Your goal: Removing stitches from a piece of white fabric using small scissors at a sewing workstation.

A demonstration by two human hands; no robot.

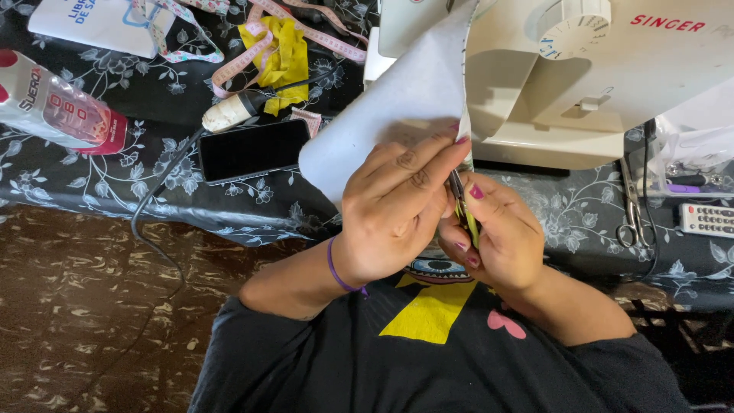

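On the flowered cloth [115, 180] at far left lies a bottle [57, 107], then a phone [254, 149]. At centre the left hand [394, 210] pinches the edge of a white fabric [397, 107], while the right hand [497, 233] is closed around a thin yellow-handled tool [466, 214] touching it. Behind stands a sewing machine [604, 84]; scissors [631, 206] lie right.

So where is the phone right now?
In the head view, the phone lies screen-up on the flowered tablecloth, left of the hands, between the plastic bottle and the white cloth.
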